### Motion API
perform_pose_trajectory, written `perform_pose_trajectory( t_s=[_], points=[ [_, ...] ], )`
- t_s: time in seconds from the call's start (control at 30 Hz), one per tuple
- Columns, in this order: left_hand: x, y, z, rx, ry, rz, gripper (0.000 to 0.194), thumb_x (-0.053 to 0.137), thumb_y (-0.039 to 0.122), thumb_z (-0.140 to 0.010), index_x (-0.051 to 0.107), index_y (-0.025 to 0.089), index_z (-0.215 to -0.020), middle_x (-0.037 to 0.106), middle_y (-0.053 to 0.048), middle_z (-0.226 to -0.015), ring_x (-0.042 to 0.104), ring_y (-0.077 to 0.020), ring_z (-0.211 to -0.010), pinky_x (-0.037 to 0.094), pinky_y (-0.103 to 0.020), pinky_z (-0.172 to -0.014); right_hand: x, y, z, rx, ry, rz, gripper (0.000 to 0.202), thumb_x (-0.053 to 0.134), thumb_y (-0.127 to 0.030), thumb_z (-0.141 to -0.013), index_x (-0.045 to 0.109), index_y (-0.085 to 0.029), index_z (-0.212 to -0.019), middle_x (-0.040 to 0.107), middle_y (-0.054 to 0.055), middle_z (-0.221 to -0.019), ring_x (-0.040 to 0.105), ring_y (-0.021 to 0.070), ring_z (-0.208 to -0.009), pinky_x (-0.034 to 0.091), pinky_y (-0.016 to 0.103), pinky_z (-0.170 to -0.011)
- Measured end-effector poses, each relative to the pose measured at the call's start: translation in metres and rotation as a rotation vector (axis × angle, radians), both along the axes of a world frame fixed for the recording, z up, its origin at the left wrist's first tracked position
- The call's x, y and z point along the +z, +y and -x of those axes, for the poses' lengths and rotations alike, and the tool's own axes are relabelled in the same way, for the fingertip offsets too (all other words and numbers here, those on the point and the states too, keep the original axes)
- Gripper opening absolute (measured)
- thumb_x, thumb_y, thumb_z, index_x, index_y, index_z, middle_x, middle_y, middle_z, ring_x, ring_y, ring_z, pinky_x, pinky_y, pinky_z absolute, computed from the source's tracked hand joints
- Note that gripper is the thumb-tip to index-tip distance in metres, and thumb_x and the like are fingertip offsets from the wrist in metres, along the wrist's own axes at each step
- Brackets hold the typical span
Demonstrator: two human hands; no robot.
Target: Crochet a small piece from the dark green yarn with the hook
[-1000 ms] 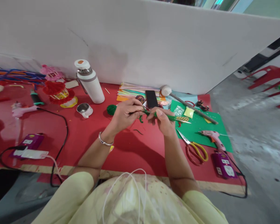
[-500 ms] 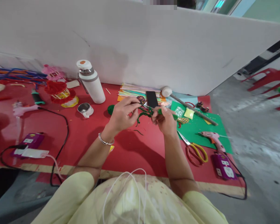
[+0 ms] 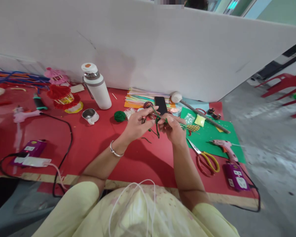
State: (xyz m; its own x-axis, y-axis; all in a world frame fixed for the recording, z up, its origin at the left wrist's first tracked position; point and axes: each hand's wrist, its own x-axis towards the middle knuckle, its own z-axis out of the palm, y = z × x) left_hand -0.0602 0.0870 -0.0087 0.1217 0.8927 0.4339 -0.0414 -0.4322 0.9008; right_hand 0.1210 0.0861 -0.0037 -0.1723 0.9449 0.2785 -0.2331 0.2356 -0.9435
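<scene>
Dark green yarn (image 3: 158, 132) hangs between my two hands in a small worked strand. My left hand (image 3: 138, 125) pinches the yarn, with one finger raised and a strand running over it. In my right hand (image 3: 174, 128) is a crochet hook (image 3: 166, 120) with a green handle and thin metal shaft, mostly covered by the fingers. The hook's tip meets the yarn near my left fingertips; the exact stitch is too small to make out. Beyond my left wrist lies a green yarn ball (image 3: 119, 116), beside a bag of white beads (image 3: 130, 114).
Scissors (image 3: 207, 161) and a pink glue gun (image 3: 224, 144) lie to the right, near a purple power socket (image 3: 236, 177). A black phone (image 3: 160, 104) is behind my hands. At left stand a white thermos (image 3: 100, 90) and a cup (image 3: 90, 116). A white partition (image 3: 138, 42) closes the back.
My left hand has shifted right and slightly down, closer to my right hand, uncovering the green yarn ball and the beads. The hook has drawn back to the right and the yarn strand hangs differently.
</scene>
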Motion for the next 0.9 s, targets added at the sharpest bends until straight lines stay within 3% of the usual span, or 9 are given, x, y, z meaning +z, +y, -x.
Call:
perform_pose_trajectory(
  t_s=[0.1, 0.17, 0.27, 0.37, 0.43, 0.57, 0.7, 0.8, 0.9],
  points=[
    [-0.001, -0.001, -0.001, -0.158, -0.239, 0.232, 0.046, 0.082, 0.033, -0.081, 0.081, 0.023, -0.125, 0.076, -0.005, -0.097, 0.061, -0.0126, -0.07, 0.049, -0.026, -0.056, -0.001, 0.0, 0.0, 0.019, -0.011, -0.011, 0.041, 0.072, -0.058, -0.088, 0.077, -0.021, -0.074, 0.067, 0.001, -0.064, 0.059, 0.0127, -0.051, 0.039, 0.026, -0.044],
    [-0.001, -0.001, -0.002, -0.18, -0.308, 0.298, 0.051, 0.084, 0.036, -0.078, 0.08, 0.024, -0.128, 0.074, -0.004, -0.095, 0.057, -0.0103, -0.063, 0.042, -0.023, -0.046, -0.001, 0.0, 0.0, -0.002, -0.014, 0.012, 0.043, 0.069, -0.06, -0.09, 0.076, -0.021, -0.074, 0.064, 0.0, -0.062, 0.057, 0.0125, -0.051, 0.039, 0.026, -0.045],
    [-0.002, -0.002, -0.005, -0.075, -0.248, 0.211, 0.056, 0.087, 0.035, -0.078, 0.078, 0.024, -0.132, 0.072, -0.003, -0.095, 0.059, -0.011, -0.067, 0.045, -0.023, -0.049, -0.001, -0.002, 0.002, -0.042, -0.05, -0.013, 0.044, 0.064, -0.059, -0.096, 0.074, -0.021, -0.075, 0.062, 0.0, -0.061, 0.055, 0.0119, -0.051, 0.038, 0.026, -0.047],
    [-0.003, -0.002, -0.008, 0.062, -0.101, 0.058, 0.05, 0.082, 0.032, -0.083, 0.078, 0.022, -0.131, 0.075, -0.005, -0.096, 0.067, -0.016, -0.082, 0.057, -0.028, -0.073, 0.002, -0.005, 0.004, -0.062, -0.17, -0.126, 0.046, 0.058, -0.056, -0.102, 0.071, -0.021, -0.076, 0.063, 0.0, -0.066, 0.057, 0.0125, -0.055, 0.039, 0.028, -0.05],
    [-0.003, -0.002, -0.009, 0.131, -0.028, -0.024, 0.045, 0.079, 0.029, -0.084, 0.078, 0.02, -0.129, 0.077, -0.005, -0.096, 0.07, -0.0181, -0.09, 0.059, -0.031, -0.085, 0.005, -0.007, 0.006, -0.088, -0.267, -0.227, 0.05, 0.053, -0.056, -0.105, 0.067, -0.021, -0.072, 0.061, 0.0, -0.066, 0.056, 0.0127, -0.057, 0.041, 0.029, -0.053],
    [-0.005, -0.002, -0.01, 0.241, 0.011, -0.129, 0.035, 0.076, 0.023, -0.086, 0.08, 0.021, -0.12, 0.079, -0.004, -0.095, 0.071, -0.0158, -0.086, 0.058, -0.029, -0.083, 0.004, -0.01, 0.01, -0.191, -0.43, -0.413, 0.054, 0.042, -0.049, -0.111, 0.058, -0.021, -0.067, 0.058, 0.0, -0.063, 0.055, 0.0124, -0.059, 0.043, 0.03, -0.061],
    [-0.008, -0.002, -0.011, 0.296, 0.007, -0.147, 0.03, 0.075, 0.02, -0.085, 0.082, 0.022, -0.114, 0.079, -0.003, -0.099, 0.073, -0.0159, -0.09, 0.059, -0.028, -0.085, -0.008, -0.008, 0.013, -0.313, -0.588, -0.585, 0.04, 0.043, -0.041, -0.111, 0.062, -0.022, -0.082, 0.067, 0.003, -0.075, 0.062, 0.0149, -0.07, 0.046, 0.031, -0.069],
    [-0.005, -0.003, -0.012, 0.252, -0.083, -0.008, 0.03, 0.078, 0.021, -0.08, 0.082, 0.021, -0.11, 0.078, -0.003, -0.096, 0.071, -0.0145, -0.082, 0.058, -0.026, -0.074, -0.018, -0.005, 0.014, -0.372, -0.633, -0.646, 0.034, 0.044, -0.041, -0.111, 0.062, -0.023, -0.088, 0.068, 0.003, -0.078, 0.061, 0.0159, -0.071, 0.046, 0.031, -0.069],
    [0.003, -0.004, -0.01, 0.079, -0.286, 0.284, 0.035, 0.086, 0.027, -0.074, 0.083, 0.018, -0.108, 0.072, -0.001, -0.085, 0.057, -0.0076, -0.057, 0.043, -0.02, -0.046, -0.021, -0.004, 0.016, -0.404, -0.602, -0.618, 0.038, 0.045, -0.047, -0.11, 0.063, -0.023, -0.087, 0.067, 0.003, -0.077, 0.061, 0.0158, -0.07, 0.047, 0.031, -0.068]
  ],
)
